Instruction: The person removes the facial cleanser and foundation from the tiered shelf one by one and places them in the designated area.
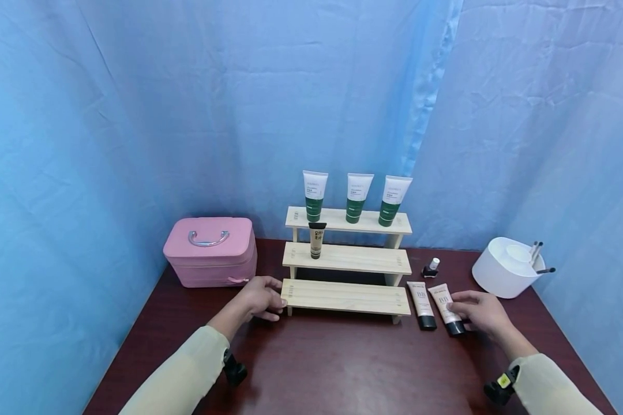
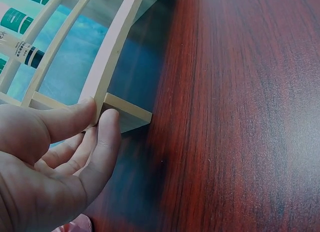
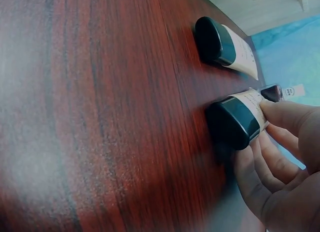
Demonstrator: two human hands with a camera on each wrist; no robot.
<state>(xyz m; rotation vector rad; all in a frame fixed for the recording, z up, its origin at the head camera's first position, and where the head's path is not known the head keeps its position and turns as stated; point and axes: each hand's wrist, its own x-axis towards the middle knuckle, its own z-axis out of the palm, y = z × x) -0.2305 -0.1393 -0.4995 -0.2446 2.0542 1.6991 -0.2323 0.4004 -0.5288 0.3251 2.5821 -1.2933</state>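
Note:
A three-tier wooden display shelf stands mid-table. At the left end of its lowest board, my left hand pinches the corner; in the left wrist view the thumb lies against the board's edge and the fingers curl by its underside. My right hand holds a beige BB cream tube with a black cap, thumb on one face, as the right wrist view shows its cap close to the tabletop. Beside it, a second BB cream tube lies on the table.
Three white-and-green tubes stand on the top tier, a small black-capped clear tube on the middle one. A pink case sits left. To the right are a nail polish bottle and a white holder with brushes. Blue curtains hang behind.

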